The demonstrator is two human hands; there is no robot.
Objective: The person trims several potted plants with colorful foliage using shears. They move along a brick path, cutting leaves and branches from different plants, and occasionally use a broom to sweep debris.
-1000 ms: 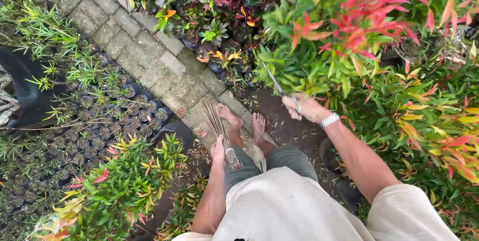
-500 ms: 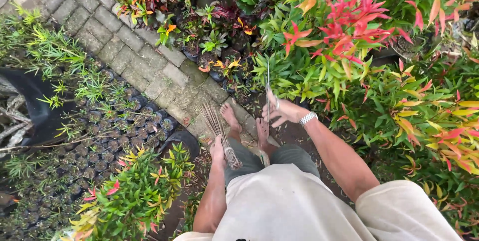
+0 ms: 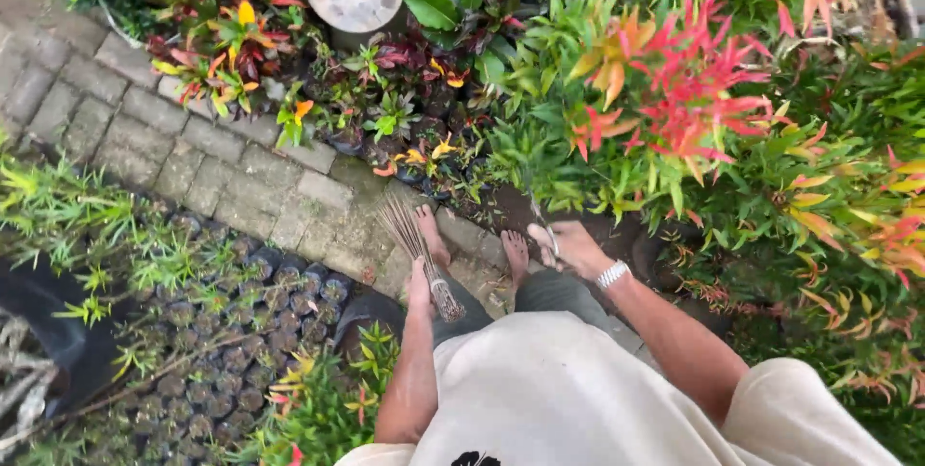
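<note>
This is an outdoor plant nursery, seen from above by a person standing barefoot on a grey brick path [image 3: 183,162] that runs between beds of stock. On one side of the path stand tight rows of small black nursery bags [image 3: 246,317] with young grass-like seedlings [image 3: 92,235], and along the far edge sit potted crotons [image 3: 226,56] with yellow, orange and dark red leaves. On the other side grow dense shrubs with bright red and orange new shoots [image 3: 674,90], packed close together as plants kept for sale or propagation are.
</note>
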